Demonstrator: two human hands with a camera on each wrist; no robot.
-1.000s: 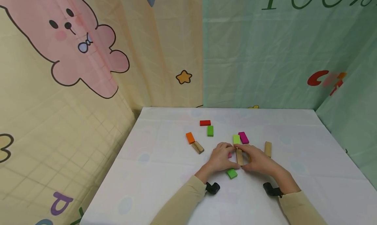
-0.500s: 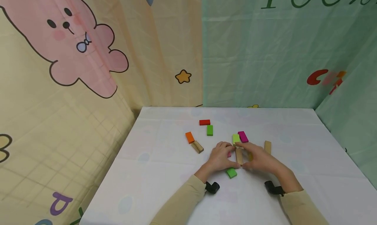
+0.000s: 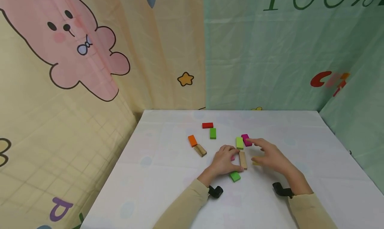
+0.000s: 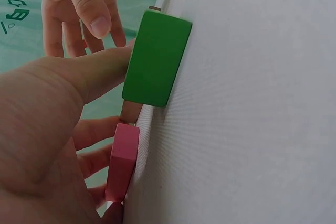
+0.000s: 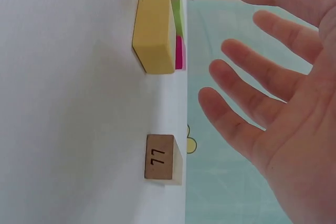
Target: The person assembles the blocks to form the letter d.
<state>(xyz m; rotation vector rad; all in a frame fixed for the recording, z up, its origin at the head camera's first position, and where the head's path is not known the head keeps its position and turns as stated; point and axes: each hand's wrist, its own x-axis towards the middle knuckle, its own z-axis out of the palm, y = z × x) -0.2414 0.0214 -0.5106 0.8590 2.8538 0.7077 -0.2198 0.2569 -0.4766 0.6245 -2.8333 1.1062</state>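
Observation:
My left hand (image 3: pixel 223 160) pinches a plain wooden block (image 3: pixel 243 160) lying on the table, thumb at its near end and index fingertip at its far end. A pink block (image 4: pixel 122 163) lies under that hand's fingers, and a green block (image 4: pixel 157 59) sits just in front of the thumb. My right hand (image 3: pixel 271 157) hovers to the right with fingers spread and nothing held. Below it, partly covered in the head view, is a yellow block (image 5: pixel 154 35). A lime block (image 3: pixel 239 143) and a magenta block (image 3: pixel 246 140) lie just past the wooden one.
Farther left on the white table (image 3: pixel 162 189) are a red block (image 3: pixel 207 125), another green block (image 3: pixel 213 133), an orange block (image 3: pixel 192 141) and a wooden block (image 3: pixel 200 150). A wooden block marked 77 (image 5: pixel 160 157) stands near my right hand. Printed curtains hang behind the table.
My right hand has let go of the plain wooden block and moved up and right, its fingers spreading. The left hand stays at the block.

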